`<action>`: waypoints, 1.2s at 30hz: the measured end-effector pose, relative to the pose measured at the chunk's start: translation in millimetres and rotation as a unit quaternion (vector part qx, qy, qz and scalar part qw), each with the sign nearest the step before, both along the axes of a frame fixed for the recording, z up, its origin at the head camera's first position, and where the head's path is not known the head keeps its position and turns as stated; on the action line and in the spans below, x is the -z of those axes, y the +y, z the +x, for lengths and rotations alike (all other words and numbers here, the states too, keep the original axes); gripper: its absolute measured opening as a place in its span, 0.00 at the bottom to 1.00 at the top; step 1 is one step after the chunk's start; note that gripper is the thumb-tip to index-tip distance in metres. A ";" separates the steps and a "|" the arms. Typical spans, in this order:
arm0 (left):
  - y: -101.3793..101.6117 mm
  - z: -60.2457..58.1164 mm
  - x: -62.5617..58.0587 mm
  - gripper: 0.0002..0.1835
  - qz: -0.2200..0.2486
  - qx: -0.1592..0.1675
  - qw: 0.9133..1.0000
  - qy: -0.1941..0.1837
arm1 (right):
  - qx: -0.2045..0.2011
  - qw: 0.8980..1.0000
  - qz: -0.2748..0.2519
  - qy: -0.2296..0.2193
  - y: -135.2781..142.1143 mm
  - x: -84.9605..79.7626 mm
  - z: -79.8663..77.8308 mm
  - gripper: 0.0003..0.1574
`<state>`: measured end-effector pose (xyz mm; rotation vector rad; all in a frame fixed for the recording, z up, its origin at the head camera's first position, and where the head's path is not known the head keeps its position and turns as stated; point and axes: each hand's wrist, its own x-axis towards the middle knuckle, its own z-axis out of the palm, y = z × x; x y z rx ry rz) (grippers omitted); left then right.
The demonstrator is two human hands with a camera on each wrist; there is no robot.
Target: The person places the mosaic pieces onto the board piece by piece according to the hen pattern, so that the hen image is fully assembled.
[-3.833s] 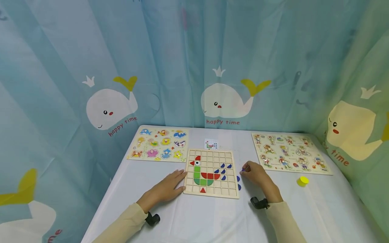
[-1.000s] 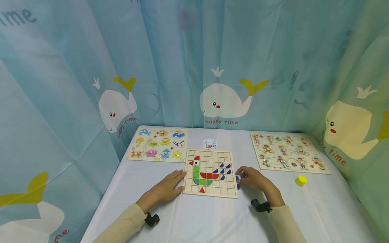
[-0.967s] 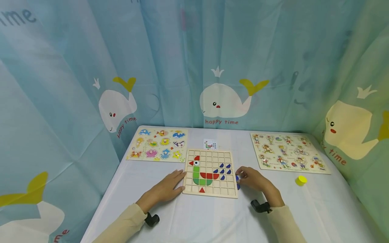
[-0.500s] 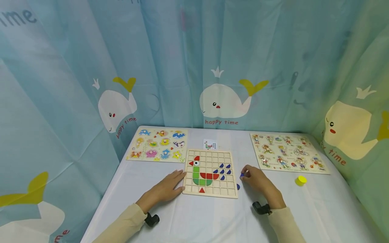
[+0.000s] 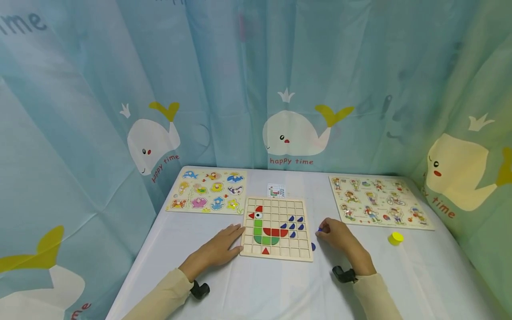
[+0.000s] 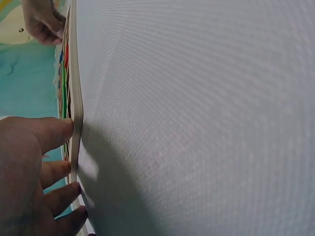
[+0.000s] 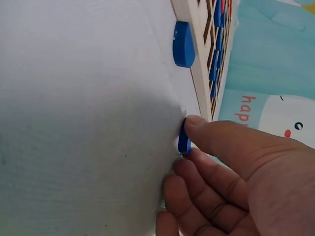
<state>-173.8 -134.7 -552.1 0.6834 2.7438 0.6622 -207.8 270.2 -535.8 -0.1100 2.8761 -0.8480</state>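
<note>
A wooden grid board (image 5: 250, 250) lies mid-table, its inlaid red, green and blue pieces forming a bird with a round eye piece. My left hand (image 5: 219, 246) rests by the board's left edge; in the left wrist view the thumb and straight fingertips touch its side. Just right of the board, my right hand (image 5: 338, 233) pinches a blue half-round piece (image 7: 184, 139) between thumb and fingers, low over the cloth. Another blue half-round piece (image 7: 183, 44) lies against the board's right edge. Several blue pieces (image 5: 292, 226) make up the tail.
Behind the board lies a small picture card (image 5: 276, 191) printed with a similar bird. A sea-animal puzzle (image 5: 208, 189) is at back left, a puzzle with figures of people (image 5: 380, 202) at back right. A yellow cylinder (image 5: 396, 238) stands to the right. A whale-print curtain (image 5: 240, 89) hangs behind.
Another blue piece has appeared in the tail on the board. My right hand has since taken a blue half-round piece from the board's right edge and moved slightly right. My left hand stays put.
</note>
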 end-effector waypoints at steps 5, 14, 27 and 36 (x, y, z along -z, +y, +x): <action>-0.4 -1.3 1.1 0.34 0.001 0.004 1.000 0.004 | 0.007 1.000 -0.005 0.015 -8.1 2.1 -0.4 0.13; -0.9 -0.9 1.7 0.35 0.000 -0.002 1.000 -0.001 | -0.012 1.000 -0.028 0.010 -46.6 -0.7 12.8 0.11; -0.8 -0.7 0.2 0.35 -0.007 -0.003 1.000 -0.001 | 0.004 1.000 -0.014 -0.020 -59.8 -7.0 14.3 0.10; -1.4 0.0 -0.5 0.35 -0.001 0.002 1.000 0.000 | -0.004 1.000 -0.007 -0.016 -59.4 -6.7 13.3 0.05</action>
